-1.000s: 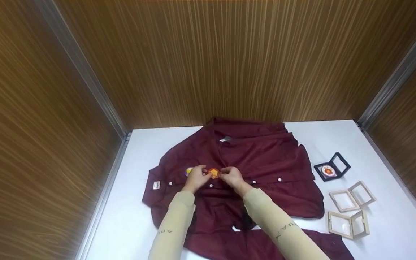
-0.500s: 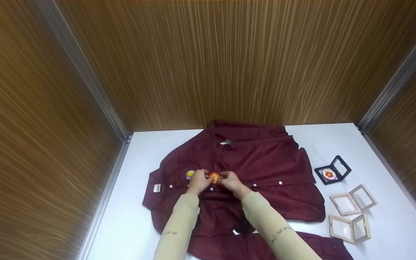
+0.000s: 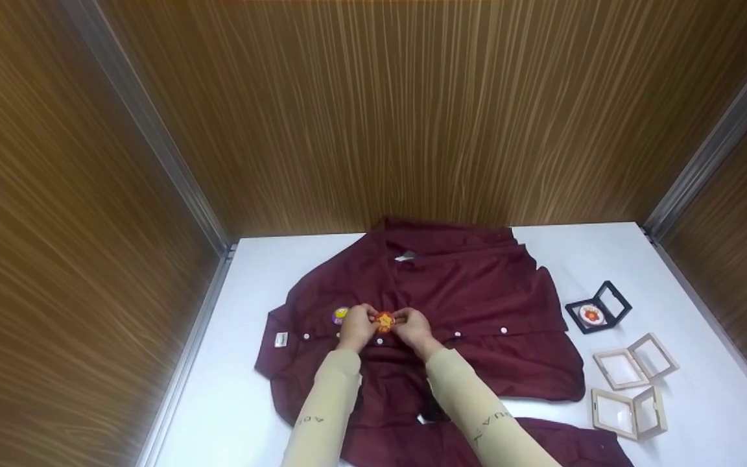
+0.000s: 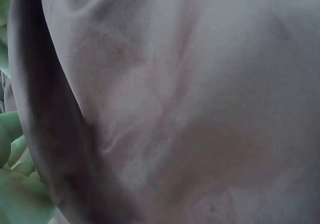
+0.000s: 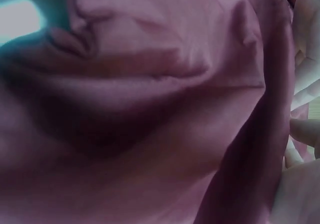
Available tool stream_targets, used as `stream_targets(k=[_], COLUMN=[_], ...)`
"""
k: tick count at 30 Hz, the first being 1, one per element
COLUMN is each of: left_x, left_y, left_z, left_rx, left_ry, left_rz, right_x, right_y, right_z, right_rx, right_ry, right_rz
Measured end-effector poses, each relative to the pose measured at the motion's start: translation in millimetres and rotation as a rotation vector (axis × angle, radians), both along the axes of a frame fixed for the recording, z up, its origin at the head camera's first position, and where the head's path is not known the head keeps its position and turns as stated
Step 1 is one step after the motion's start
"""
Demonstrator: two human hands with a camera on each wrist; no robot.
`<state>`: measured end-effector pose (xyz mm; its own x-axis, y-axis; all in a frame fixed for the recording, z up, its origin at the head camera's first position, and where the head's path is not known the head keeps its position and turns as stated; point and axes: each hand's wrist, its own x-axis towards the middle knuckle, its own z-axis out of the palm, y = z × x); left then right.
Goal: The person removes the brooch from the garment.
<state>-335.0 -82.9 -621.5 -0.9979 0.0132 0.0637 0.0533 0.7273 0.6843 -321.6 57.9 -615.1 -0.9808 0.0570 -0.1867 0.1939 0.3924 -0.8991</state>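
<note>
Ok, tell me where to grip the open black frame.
Probably pinch the black display frame by its flat half's left edge, coming from the left: its other half angles up on the right, and the flower badge covers the flat half's middle.

Wrinkly, folded, purple-red cloth (image 5: 150, 109) is filling the middle. Bare fingers (image 5: 304, 130) are peeking out at three o'clock; a bright white patch (image 5: 20, 19) is glowing at ten.

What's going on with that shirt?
A person's left hand and right hand hold a round orange badge over a dark red shirt on a white table. A purple badge lies on the shirt beside the left hand. To the right, a flower badge sits in an open black case, near two pale frames.
</note>
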Motion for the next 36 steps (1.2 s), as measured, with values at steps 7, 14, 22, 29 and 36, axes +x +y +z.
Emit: stream_targets(k=[7, 14, 22, 29, 36], left_x=[-2.1, 0.7, -0.5, 1.0, -1.6], left_y=[-0.4, 0.4, -0.9, -1.7, -0.7], left_z=[-5.8, -6.3, -1.5, -2.1, -4.1], left_rx=[-0.013, 0.014, -0.012, -0.043, -0.018], left_ry=[0.001, -0.019, -0.030, -0.035, 0.002], left_rz=[-0.012, 0.002, -0.006, 0.011, -0.009], right_x=[1.4, 3.1, 0.7, -12.0, -16.9], right_y=[3, 6, 4, 3, 6], right_z=[-1.8, -2.2, 3.4, -23.6, -25.5], right_rx=[-0.028, -0.048, 0.041, 0.049, 0.090], right_ry=[-0.005, 0.006, 0.007, 0.062, 0.089], right_rz=[0.009, 0.023, 0.019, 0.036, 0.014])
